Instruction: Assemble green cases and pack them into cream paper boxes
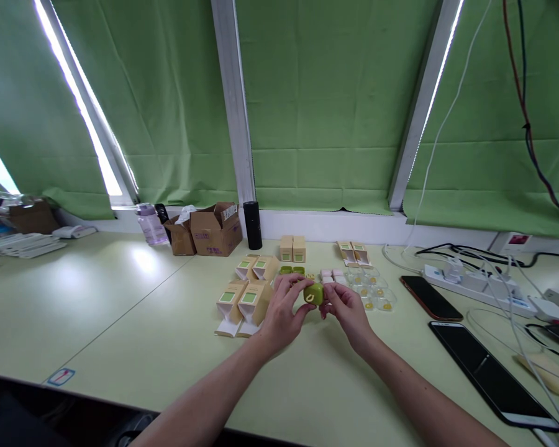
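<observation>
A small rounded green case (313, 293) with a pale loop-shaped mark or piece on its front is held up over the table. My left hand (283, 310) grips it from the left between thumb and fingers. At its right side, my right hand (347, 307) pinches with closed fingers. Behind my hands sit more green pieces (292, 270) and pale pink pieces (331, 273), partly hidden. Clear plastic cups (370, 290) with small yellow items in them stand to the right. Left of my left hand are several open cardboard boxes (240, 299) with green labels.
Two upright cardboard boxes (292, 248) and two tilted ones (354, 253) stand farther back. Brown cartons (217, 230), a black cylinder (252, 225) and a purple bottle (151, 225) line the wall. Phones (489, 366), a power strip (477, 285) and cables lie right.
</observation>
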A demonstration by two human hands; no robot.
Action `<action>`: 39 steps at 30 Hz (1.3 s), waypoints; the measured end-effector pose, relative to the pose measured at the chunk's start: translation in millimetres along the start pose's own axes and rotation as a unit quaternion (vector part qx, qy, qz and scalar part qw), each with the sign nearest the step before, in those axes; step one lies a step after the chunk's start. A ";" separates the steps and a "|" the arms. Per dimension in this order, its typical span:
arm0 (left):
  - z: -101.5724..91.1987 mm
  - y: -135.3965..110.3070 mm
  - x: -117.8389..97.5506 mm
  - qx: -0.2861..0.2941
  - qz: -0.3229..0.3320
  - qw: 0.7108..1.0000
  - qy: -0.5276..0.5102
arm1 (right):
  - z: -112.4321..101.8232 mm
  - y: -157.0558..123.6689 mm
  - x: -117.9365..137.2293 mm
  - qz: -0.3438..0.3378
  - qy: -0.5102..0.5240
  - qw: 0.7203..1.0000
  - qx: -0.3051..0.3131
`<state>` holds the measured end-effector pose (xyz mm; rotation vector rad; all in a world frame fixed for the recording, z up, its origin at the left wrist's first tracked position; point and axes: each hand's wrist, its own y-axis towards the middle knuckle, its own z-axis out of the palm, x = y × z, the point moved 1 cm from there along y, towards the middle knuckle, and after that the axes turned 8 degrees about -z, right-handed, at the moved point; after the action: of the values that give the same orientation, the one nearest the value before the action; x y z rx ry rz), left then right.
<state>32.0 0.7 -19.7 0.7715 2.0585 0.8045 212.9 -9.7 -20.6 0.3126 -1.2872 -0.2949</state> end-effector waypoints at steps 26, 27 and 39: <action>9.4 7.9 26.1 -0.048 -0.216 0.958 -0.182 | -43.7 13.0 41.3 -0.044 -0.798 0.593 0.094; 10.1 8.4 28.0 -0.044 -0.233 0.951 -0.199 | -48.3 15.0 43.3 -0.029 -0.810 0.577 0.098; 2.8 14.1 16.8 -0.002 -0.315 0.896 -0.313 | -53.3 14.8 41.5 -0.032 -0.818 0.553 0.157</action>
<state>29.2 22.5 -17.9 0.2564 1.5543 0.1506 275.6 -8.8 8.7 0.3646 -3.2618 -0.4160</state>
